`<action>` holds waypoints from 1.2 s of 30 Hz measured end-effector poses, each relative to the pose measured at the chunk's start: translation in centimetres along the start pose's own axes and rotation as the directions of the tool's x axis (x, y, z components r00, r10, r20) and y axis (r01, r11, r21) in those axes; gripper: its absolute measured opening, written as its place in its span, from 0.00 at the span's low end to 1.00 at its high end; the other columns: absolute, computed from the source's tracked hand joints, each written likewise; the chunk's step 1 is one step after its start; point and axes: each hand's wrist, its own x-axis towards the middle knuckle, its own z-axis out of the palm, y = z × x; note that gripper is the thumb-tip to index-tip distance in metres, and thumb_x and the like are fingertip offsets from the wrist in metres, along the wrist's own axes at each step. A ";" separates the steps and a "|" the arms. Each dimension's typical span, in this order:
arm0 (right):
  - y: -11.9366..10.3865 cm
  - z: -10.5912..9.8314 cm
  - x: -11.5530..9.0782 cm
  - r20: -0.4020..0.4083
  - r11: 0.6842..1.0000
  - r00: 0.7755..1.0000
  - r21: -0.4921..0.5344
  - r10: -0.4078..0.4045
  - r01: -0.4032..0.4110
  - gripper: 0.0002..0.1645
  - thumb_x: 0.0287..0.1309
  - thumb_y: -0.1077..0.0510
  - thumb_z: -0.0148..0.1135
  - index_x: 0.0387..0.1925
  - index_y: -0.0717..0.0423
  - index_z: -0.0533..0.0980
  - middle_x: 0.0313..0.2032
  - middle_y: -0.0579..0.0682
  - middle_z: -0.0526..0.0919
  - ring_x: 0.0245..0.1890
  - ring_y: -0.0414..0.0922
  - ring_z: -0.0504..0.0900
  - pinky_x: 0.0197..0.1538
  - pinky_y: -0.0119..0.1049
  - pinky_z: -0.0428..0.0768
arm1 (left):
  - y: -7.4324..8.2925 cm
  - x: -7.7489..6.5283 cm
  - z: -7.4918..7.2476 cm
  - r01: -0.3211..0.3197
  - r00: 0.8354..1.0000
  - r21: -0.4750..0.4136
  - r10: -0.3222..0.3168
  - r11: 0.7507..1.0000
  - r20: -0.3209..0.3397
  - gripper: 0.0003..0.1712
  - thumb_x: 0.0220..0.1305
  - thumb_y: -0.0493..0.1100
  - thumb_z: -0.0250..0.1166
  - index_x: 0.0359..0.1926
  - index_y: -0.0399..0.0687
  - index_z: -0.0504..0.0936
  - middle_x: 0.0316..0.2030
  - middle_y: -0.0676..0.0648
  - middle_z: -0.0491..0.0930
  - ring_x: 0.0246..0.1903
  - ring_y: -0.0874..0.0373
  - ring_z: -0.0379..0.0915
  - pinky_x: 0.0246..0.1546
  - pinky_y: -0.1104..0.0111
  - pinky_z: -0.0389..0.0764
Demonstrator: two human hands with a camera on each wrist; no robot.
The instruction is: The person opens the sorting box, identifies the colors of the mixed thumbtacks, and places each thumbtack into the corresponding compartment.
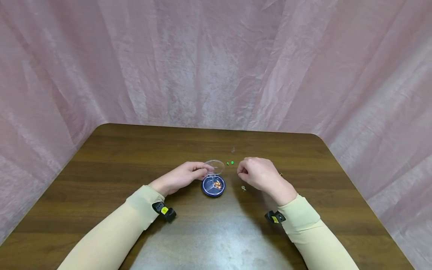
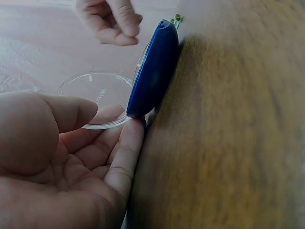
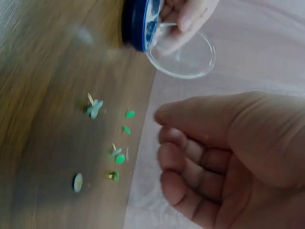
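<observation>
My left hand pinches the clear round lid of a small blue round case, thumb on one face and fingers on the other. The case stands open on the table, its inside divided into three compartments. Several copper-coloured round pieces lie in the right compartment. To the right of the case, above the table, is my right hand; its fingers are loosely bent, thumb apart from them, and nothing shows between them in the right wrist view.
Loose paper fasteners lie on the table around the right hand: a pale flower-shaped one, a green round one and a pale round one among them. A small clear scrap lies farther back. Pink curtain hangs behind the table.
</observation>
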 end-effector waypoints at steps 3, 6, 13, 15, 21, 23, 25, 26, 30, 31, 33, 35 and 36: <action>0.3 -0.2 -0.2 0.101 1.000 0.995 -0.006 0.009 -0.008 0.09 0.50 0.57 0.64 0.22 0.36 0.78 0.23 0.33 0.73 0.26 0.37 0.73 0.29 0.37 0.73 | -0.1 -0.2 -0.2 -0.001 1.000 -0.007 0.001 1.000 0.001 0.20 0.76 0.46 0.56 0.62 0.46 0.79 0.58 0.50 0.79 0.56 0.55 0.76 0.58 0.65 0.74; 0.5 -0.3 -0.3 0.183 1.000 0.983 -0.007 0.009 -0.008 0.08 0.49 0.55 0.66 0.21 0.37 0.77 0.21 0.33 0.73 0.25 0.38 0.72 0.29 0.37 0.71 | -0.2 -0.3 -0.4 -0.007 1.000 -0.017 0.007 1.000 0.006 0.20 0.76 0.46 0.55 0.63 0.44 0.79 0.59 0.49 0.78 0.56 0.55 0.76 0.58 0.65 0.74; 0.6 -0.2 -0.4 0.221 1.000 0.975 -0.005 0.002 -0.001 0.09 0.50 0.54 0.69 0.21 0.39 0.76 0.21 0.33 0.74 0.25 0.37 0.72 0.29 0.38 0.72 | -0.3 -0.3 -0.3 -0.013 1.000 -0.021 0.013 1.000 0.007 0.21 0.76 0.45 0.55 0.64 0.42 0.78 0.59 0.47 0.78 0.56 0.55 0.76 0.58 0.65 0.74; 0.6 0.0 -0.5 0.223 1.000 0.975 -0.006 0.001 0.000 0.10 0.50 0.53 0.69 0.20 0.39 0.75 0.21 0.33 0.73 0.24 0.37 0.72 0.29 0.38 0.72 | -0.3 -0.1 -0.2 -0.012 1.000 -0.018 0.012 1.000 0.007 0.21 0.76 0.45 0.55 0.63 0.42 0.78 0.58 0.48 0.79 0.56 0.55 0.76 0.58 0.65 0.74; 0.8 0.4 -0.7 0.212 1.000 0.977 -0.016 -0.016 0.019 0.13 0.50 0.55 0.67 0.18 0.40 0.72 0.19 0.35 0.72 0.23 0.38 0.71 0.27 0.38 0.71 | -0.5 0.1 -0.2 -0.017 1.000 -0.010 0.017 1.000 0.006 0.21 0.76 0.45 0.55 0.63 0.43 0.78 0.58 0.49 0.79 0.55 0.55 0.76 0.58 0.65 0.74; 0.8 0.5 -0.8 0.207 0.999 0.978 -0.020 -0.024 0.028 0.13 0.49 0.55 0.67 0.17 0.40 0.72 0.19 0.35 0.71 0.22 0.38 0.70 0.27 0.37 0.71 | -0.5 0.1 -0.1 -0.022 1.000 -0.019 0.022 1.000 0.009 0.21 0.76 0.45 0.55 0.63 0.42 0.78 0.58 0.48 0.79 0.56 0.55 0.76 0.58 0.65 0.74; 0.9 0.6 -0.8 0.204 0.999 0.979 -0.025 -0.030 0.036 0.13 0.50 0.55 0.67 0.18 0.40 0.72 0.19 0.34 0.71 0.23 0.38 0.70 0.27 0.37 0.71 | -0.5 0.2 -0.1 -0.026 1.000 -0.028 0.027 0.999 0.014 0.21 0.76 0.44 0.55 0.63 0.41 0.78 0.59 0.46 0.79 0.56 0.54 0.76 0.58 0.65 0.74; 0.9 0.7 -0.7 0.203 0.999 0.979 -0.027 -0.032 0.038 0.13 0.50 0.55 0.67 0.18 0.40 0.72 0.19 0.34 0.71 0.23 0.38 0.70 0.27 0.37 0.71 | -0.5 0.2 -0.1 -0.028 0.999 -0.031 0.029 0.999 0.015 0.21 0.76 0.44 0.55 0.63 0.41 0.78 0.59 0.46 0.79 0.56 0.54 0.76 0.58 0.65 0.74; 0.9 0.8 -0.7 0.203 0.999 0.979 -0.038 -0.029 0.038 0.13 0.51 0.54 0.66 0.18 0.39 0.72 0.19 0.34 0.71 0.23 0.38 0.70 0.27 0.38 0.72 | -0.4 0.2 0.0 -0.029 1.000 -0.033 0.029 0.999 0.009 0.20 0.76 0.43 0.54 0.63 0.40 0.78 0.58 0.46 0.79 0.56 0.55 0.76 0.57 0.65 0.75; 0.8 0.9 -0.7 0.203 0.998 0.979 -0.040 -0.029 0.038 0.13 0.51 0.54 0.66 0.17 0.39 0.71 0.19 0.34 0.71 0.23 0.38 0.70 0.27 0.38 0.72 | -0.4 0.2 0.0 -0.033 0.999 -0.030 0.033 0.999 0.009 0.20 0.76 0.43 0.54 0.63 0.40 0.78 0.58 0.46 0.79 0.56 0.54 0.76 0.57 0.65 0.75; 0.8 0.9 -0.6 0.204 0.998 0.979 -0.044 -0.027 0.037 0.14 0.51 0.54 0.66 0.17 0.39 0.71 0.19 0.34 0.71 0.23 0.38 0.70 0.27 0.38 0.72 | -0.4 0.2 0.0 -0.031 0.999 -0.033 0.031 0.999 0.009 0.20 0.76 0.43 0.54 0.62 0.40 0.78 0.58 0.46 0.79 0.56 0.55 0.76 0.57 0.65 0.75; 0.8 1.0 -0.6 0.205 0.998 0.978 -0.047 -0.027 0.038 0.14 0.52 0.53 0.66 0.17 0.39 0.71 0.19 0.35 0.71 0.23 0.39 0.71 0.27 0.38 0.72 | -0.4 0.2 0.0 -0.030 0.999 -0.036 0.030 0.999 0.011 0.20 0.76 0.43 0.54 0.62 0.41 0.78 0.59 0.46 0.79 0.56 0.55 0.76 0.57 0.65 0.75; 0.8 1.0 -0.6 0.203 0.998 0.979 -0.050 -0.026 0.037 0.14 0.52 0.53 0.66 0.17 0.38 0.71 0.19 0.35 0.71 0.23 0.39 0.71 0.27 0.39 0.72 | -0.4 0.3 0.0 -0.029 1.000 -0.038 0.029 0.999 0.012 0.20 0.76 0.43 0.54 0.62 0.41 0.78 0.59 0.46 0.79 0.56 0.55 0.76 0.57 0.65 0.75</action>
